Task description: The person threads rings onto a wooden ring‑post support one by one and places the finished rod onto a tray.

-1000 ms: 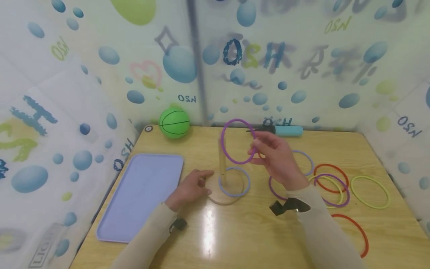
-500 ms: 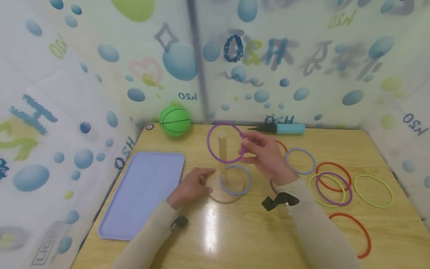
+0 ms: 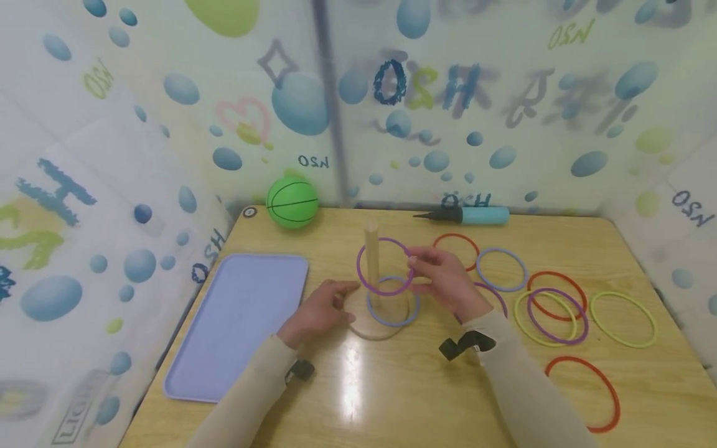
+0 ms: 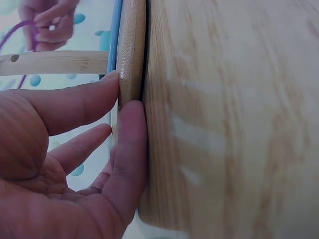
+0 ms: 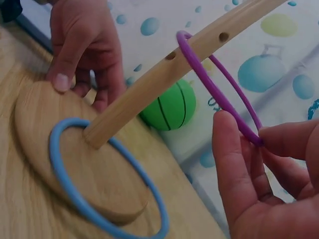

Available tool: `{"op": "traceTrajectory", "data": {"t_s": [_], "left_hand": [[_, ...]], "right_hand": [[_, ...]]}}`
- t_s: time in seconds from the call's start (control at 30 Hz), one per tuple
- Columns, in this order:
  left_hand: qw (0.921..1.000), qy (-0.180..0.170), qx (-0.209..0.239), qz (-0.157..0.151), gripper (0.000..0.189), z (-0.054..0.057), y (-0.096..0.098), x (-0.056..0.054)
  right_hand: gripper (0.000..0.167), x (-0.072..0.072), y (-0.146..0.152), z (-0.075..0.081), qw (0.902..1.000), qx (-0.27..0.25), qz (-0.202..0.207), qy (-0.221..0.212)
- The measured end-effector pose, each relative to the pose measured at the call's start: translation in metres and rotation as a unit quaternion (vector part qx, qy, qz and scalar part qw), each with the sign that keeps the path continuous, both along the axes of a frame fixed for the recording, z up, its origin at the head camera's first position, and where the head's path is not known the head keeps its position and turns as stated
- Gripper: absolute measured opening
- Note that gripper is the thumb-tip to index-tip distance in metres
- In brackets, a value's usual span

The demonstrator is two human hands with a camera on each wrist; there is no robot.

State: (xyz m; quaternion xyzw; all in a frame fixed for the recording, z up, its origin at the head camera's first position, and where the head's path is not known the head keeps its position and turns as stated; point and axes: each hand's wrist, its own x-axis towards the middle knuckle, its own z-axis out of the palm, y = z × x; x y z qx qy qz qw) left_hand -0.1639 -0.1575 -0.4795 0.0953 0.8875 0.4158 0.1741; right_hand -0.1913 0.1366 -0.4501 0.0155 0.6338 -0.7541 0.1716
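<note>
In the head view, a wooden peg stand (image 3: 372,249) with a round base stands upright on the table. A blue ring (image 5: 60,159) lies around the foot of its peg, over part of the base. My right hand (image 3: 445,280) pinches a purple ring (image 5: 214,94) between thumb and fingers; in the right wrist view the ring encircles the upper part of the peg, well above the base. At the base's left side, my left hand (image 3: 322,314) holds the rim, thumb and fingertips against the wood (image 4: 130,59) in the left wrist view.
Several red, blue, purple and yellow-green rings (image 3: 623,292) lie right of the stand, some overlapping. A lilac tray (image 3: 241,323) is at the left. Along the back are a green ball (image 3: 292,202) and a blue-and-black hand pump (image 3: 482,216), near the patterned wall.
My right hand has moved the purple ring leftward, over the peg's top, then down around it. My left hand has stayed at the base.
</note>
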Motion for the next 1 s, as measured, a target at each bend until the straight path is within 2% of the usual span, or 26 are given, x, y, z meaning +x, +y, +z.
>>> {"op": "traceTrajectory", "data": {"t_s": [0.2,0.43,0.8,1.0], "left_hand": [[0.9999,-0.003,0.016,0.001,0.072,-0.001,0.000,0.001],[0.9997,-0.009,0.019,0.009,0.072,0.000,0.001,0.001],[0.9996,-0.015,0.015,0.017,0.072,-0.002,0.001,0.002],[0.9997,-0.011,0.015,0.013,0.072,-0.003,0.000,0.002]], "right_hand": [[0.048,0.006,0.006,-0.020,0.9976,0.067,0.014,-0.013],[0.041,0.014,0.012,-0.037,0.9948,0.100,0.015,-0.007],[0.037,0.023,0.013,-0.043,0.9891,0.145,0.027,-0.001],[0.033,0.025,0.010,-0.043,0.9848,0.173,0.015,0.005]]}}
